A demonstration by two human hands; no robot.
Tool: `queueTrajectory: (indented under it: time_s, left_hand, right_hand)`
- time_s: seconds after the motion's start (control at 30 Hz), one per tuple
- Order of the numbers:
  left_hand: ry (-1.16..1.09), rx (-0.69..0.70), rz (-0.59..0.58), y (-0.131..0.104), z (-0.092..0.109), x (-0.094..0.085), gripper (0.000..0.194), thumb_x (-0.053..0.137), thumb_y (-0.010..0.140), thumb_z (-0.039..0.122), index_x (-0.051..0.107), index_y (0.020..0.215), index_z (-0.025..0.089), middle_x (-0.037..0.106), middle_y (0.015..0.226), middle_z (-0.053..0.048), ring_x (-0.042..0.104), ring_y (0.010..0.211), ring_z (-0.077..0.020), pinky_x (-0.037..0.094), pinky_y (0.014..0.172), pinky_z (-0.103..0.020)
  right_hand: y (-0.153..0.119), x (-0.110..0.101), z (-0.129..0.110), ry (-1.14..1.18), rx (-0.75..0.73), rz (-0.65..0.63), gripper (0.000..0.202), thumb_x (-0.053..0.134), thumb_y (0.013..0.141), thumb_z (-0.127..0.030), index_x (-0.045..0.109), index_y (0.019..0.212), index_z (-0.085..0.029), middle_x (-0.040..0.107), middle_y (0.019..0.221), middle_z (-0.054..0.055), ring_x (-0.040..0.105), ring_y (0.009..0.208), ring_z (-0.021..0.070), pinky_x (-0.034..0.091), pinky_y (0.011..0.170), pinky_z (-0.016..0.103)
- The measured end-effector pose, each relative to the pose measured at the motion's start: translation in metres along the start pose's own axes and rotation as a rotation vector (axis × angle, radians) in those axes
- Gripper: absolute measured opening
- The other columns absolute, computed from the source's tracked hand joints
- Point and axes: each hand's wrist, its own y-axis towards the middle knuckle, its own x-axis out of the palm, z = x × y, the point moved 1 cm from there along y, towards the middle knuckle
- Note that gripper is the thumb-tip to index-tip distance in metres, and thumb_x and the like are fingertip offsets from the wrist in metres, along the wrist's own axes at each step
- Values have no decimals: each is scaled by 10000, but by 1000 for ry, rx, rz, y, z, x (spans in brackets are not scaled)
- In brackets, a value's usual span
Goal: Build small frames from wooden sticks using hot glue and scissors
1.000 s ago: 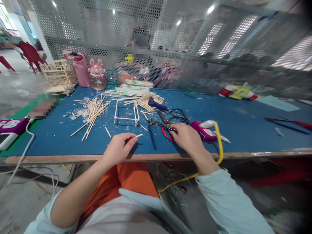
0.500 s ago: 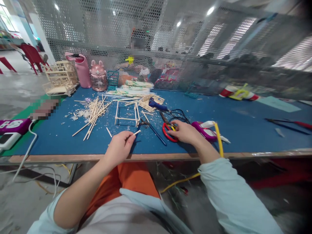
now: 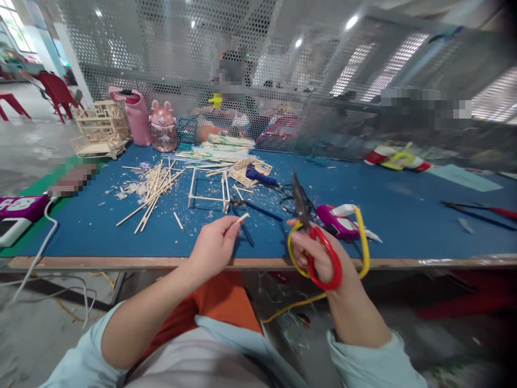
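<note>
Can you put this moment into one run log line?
Left hand: holds short stick | Right hand: holds red-and-yellow scissors | Blue-handled pliers: lying on table | Stick frame: beside pliers

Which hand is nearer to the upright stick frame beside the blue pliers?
Left. The left hand is close in front of the stick frame; the right hand, holding scissors, is farther off to its right.

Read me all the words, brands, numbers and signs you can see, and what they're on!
No words or numbers can be read.
Green marks on the stick packets: too small to tell if they are writing.
Pale marks on the left purple device: too blurred to read.
Scissors: no lettering visible.
</note>
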Motion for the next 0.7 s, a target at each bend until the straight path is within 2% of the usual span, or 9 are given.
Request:
queueTrajectory:
  time_s: [0.1, 0.2, 0.27, 0.4, 0.5, 0.6, 0.7]
  left_hand:
    - [-232, -81, -54, -3, 3, -7, 335, 386, 914, 342, 605, 1082, 151, 643, 703, -15, 547, 652, -124, 430, 659, -230]
    - [-344, -110, -131, -6, 7, -11, 366, 400, 909, 378, 587, 1135, 159, 654, 721, -10, 449, 507, -81, 382, 538, -209]
    - [-367, -101, -145, -7, 10, -13, 362, 416, 904, 380, 588, 1147, 173, 665, 757, -13, 430, 488, -70, 371, 517, -204]
    - [-340, -41, -138, -8, 15, -16, 315, 455, 891, 325, 631, 1098, 166, 678, 798, -27, 560, 658, -105, 438, 662, -216]
    - [-324, -15, -123, -8, 18, -18, 304, 462, 886, 306, 646, 1075, 155, 680, 786, -29, 598, 762, -134, 448, 761, -238]
    - [-314, -19, -126, -9, 19, -19, 304, 465, 884, 311, 654, 1054, 146, 676, 767, -31, 602, 758, -140, 452, 771, -245]
    - [-318, -34, -116, -9, 19, -19, 303, 476, 876, 299, 650, 1063, 135, 684, 758, -33, 605, 751, -141, 458, 764, -245]
  right_hand:
    - [-15, 18, -9, -131, -21, -112, 321, 574, 764, -425, 509, 981, -198, 420, 472, -72, 377, 388, 97, 298, 396, 234]
    - [-20, 29, -15, -214, -82, -239, 293, 533, 801, -412, 505, 1010, -208, 490, 606, -39, 441, 489, 107, 373, 474, 240]
    - [-20, 32, -17, -308, -162, -294, 309, 509, 817, -442, 511, 1011, -201, 521, 697, -15, 463, 566, 115, 407, 541, 247]
    - [-18, 33, -14, -479, -327, -321, 445, 463, 828, -542, 500, 1078, -176, 545, 777, 19, 485, 665, 139, 434, 634, 266]
    - [-18, 30, -11, -495, -372, -357, 501, 427, 832, -583, 481, 1120, -177, 564, 811, 32, 489, 674, 144, 434, 624, 263]
    - [-19, 29, -14, -486, -379, -412, 501, 434, 832, -580, 475, 1131, -180, 586, 840, 43, 498, 668, 146, 438, 605, 259]
    - [-22, 29, -20, -510, -387, -426, 485, 485, 820, -545, 475, 1151, -189, 605, 874, 49, 530, 697, 157, 464, 660, 279]
